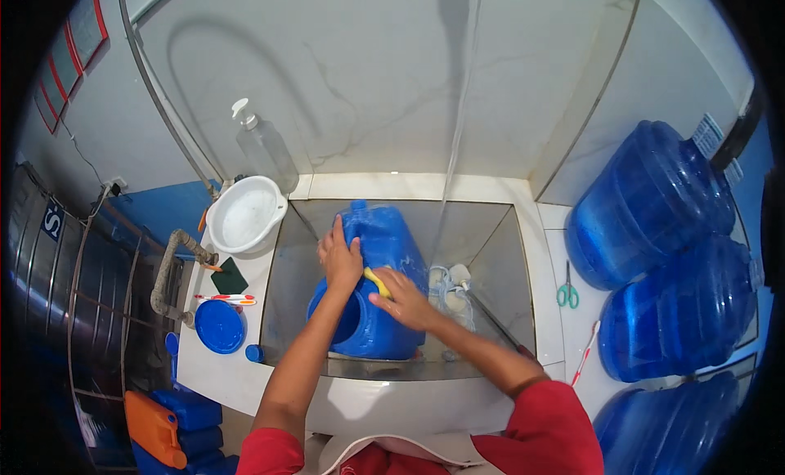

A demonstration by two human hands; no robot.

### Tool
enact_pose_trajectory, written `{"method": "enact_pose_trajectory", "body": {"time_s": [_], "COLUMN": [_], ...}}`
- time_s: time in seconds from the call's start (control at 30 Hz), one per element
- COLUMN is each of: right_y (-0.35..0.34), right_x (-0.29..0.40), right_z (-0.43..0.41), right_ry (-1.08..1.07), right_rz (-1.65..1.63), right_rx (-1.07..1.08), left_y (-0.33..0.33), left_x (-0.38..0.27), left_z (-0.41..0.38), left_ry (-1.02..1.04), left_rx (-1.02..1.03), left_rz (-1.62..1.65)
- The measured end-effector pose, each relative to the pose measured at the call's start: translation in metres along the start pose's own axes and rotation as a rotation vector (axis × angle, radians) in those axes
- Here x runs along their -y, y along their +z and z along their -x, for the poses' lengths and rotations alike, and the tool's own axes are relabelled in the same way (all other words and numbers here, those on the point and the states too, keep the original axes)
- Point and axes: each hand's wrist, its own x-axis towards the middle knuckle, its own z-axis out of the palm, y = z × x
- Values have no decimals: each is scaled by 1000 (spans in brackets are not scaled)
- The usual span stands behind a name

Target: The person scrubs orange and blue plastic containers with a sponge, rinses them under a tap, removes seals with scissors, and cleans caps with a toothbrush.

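Observation:
A blue plastic water container (pixel 392 242) lies in the tiled sink basin (pixel 294 260), its wide round mouth towards me and to the left. On its upper left side rests my left hand (pixel 342 260), fingers spread and nothing held. My right hand (pixel 402 300) presses a yellow sponge (pixel 376 282) against the container's wall near the mouth. A stream of water (pixel 457 125) comes down behind, to the right of the container. Outside the basin on the left lie a round blue lid (pixel 219 326) and a small blue cap (pixel 254 353).
Left ledge: white plastic basin (pixel 245 214), clear pump bottle (pixel 270 147), green scouring pad (pixel 230 277), toothbrushes (pixel 227 299). Right ledge: scissors (pixel 568 294), a toothbrush (pixel 587 352), large blue water bottles (pixel 644 205). A mop-like tool (pixel 457 291) lies in the basin. Orange jerrycan (pixel 150 429) at lower left.

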Motion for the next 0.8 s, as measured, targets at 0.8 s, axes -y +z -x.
{"method": "enact_pose_trajectory", "body": {"time_s": [0.8], "right_y": [-32], "right_x": [-44], "right_z": [-3], "right_ry": [130], "right_rz": [553], "right_rx": [-817], "left_y": [5], "left_x": [-78], "left_z": [24], "left_ry": [314], "left_rx": [415], "left_rz": [-258]}}
